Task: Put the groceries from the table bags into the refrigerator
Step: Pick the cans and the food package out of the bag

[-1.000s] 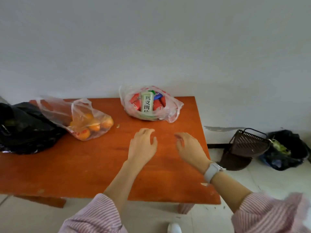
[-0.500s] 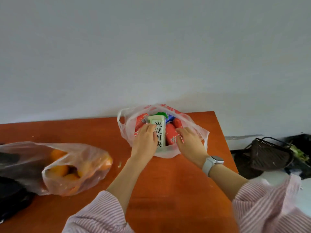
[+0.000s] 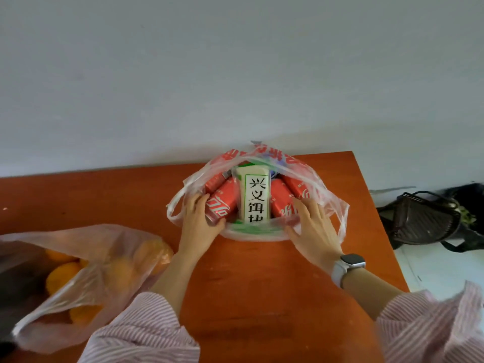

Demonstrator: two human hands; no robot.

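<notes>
A clear plastic bag (image 3: 330, 203) stands open at the table's far right edge, against the wall. Inside lie several red drink cans (image 3: 281, 203) and a white packet (image 3: 256, 197) with black characters and a green border. My left hand (image 3: 199, 221) is at the bag's left side, fingers and thumb curled round the nearest red can (image 3: 221, 203). On the bag's right side my right hand (image 3: 311, 224), a white watch on its wrist, rests with fingers spread and fairly straight on the plastic over another can.
A second clear bag of oranges (image 3: 86, 279) lies at the front left of the orange wooden table (image 3: 262, 297), with something black behind it. Beyond the right edge, a dark mesh basket (image 3: 424, 221) and a black bag sit on the floor. No refrigerator is in view.
Both hands reached forward from the bare tabletop to the bag of cans. The view moved closer, and the bag's mouth now lies wider open between my hands.
</notes>
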